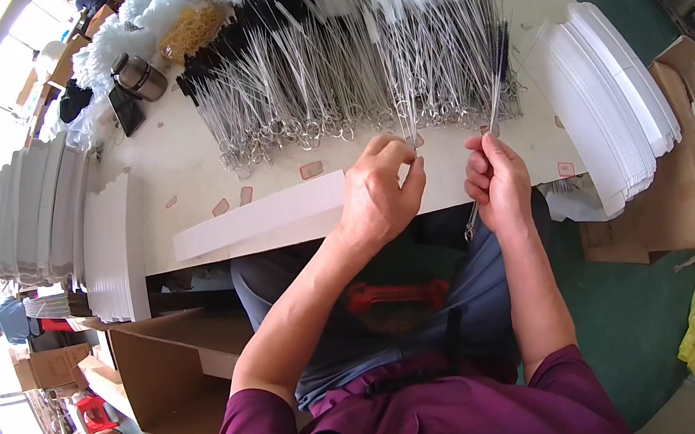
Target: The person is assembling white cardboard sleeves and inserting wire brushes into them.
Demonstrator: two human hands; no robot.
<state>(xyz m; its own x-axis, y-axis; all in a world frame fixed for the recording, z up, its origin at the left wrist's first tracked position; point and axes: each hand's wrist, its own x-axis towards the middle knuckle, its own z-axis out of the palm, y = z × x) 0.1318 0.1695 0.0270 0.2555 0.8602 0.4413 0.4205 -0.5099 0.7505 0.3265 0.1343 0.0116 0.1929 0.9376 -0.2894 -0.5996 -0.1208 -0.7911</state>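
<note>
Above the pale tabletop (180, 162), the right hand (499, 180) pinched wire-stemmed brushes (495, 96), the left hand (377, 188) seemingly more, and crowded rings (346, 134) might snag them.

Brushes (328, 78) on table (180, 165), flask (140, 77) to left.

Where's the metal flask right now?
In the head view, the metal flask is at the upper left of the table, right beside a flat dark device and to the left of the massed wire-handled brushes.
</note>
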